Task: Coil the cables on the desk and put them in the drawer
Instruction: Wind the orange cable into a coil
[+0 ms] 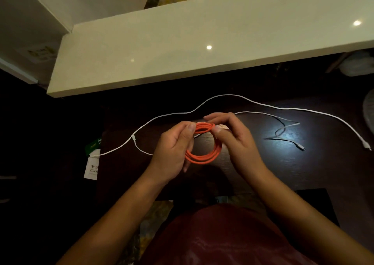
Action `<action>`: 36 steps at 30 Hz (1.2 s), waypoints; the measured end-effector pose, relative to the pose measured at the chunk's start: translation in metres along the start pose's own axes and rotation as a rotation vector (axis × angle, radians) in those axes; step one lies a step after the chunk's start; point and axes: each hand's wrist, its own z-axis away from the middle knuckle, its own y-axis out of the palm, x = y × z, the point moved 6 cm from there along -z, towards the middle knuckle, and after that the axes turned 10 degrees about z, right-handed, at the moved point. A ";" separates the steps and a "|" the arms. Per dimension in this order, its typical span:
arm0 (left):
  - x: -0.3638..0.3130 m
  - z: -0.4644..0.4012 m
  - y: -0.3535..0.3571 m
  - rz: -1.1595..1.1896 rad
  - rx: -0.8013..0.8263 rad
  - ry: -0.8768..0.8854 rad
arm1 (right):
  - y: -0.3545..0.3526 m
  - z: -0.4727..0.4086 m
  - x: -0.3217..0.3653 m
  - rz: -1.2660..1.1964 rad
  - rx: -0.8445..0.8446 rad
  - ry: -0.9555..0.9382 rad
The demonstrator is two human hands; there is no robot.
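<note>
Our red shirt [218, 234] fills the foreground as we hold an orange cable [204, 145], wound into a coil, above the dark desk [263, 163]. The left hand [174, 149] pinches the coil's upper left side; the right hand [232, 137] pinches its upper right. Two white cables lie uncoiled on the desk beyond: a long cable [222, 96] and a shorter cable [283, 127], at right.

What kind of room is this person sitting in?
Probably a home or office desk area, dimly lit. A dark wooden desk sits beneath a pale shelf, white charging cables sprawl across it, and both hands hold an orange cable wound into a coil.
</note>
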 end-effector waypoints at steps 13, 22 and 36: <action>-0.009 0.001 -0.021 -0.518 -0.064 0.273 | 0.025 0.009 -0.011 -0.711 0.274 0.376; -0.001 0.004 -0.015 -0.382 0.047 0.052 | 0.016 0.011 -0.012 -0.046 0.122 0.035; 0.003 0.013 -0.028 -0.335 0.015 -0.008 | -0.006 0.007 -0.001 0.076 -0.082 -0.018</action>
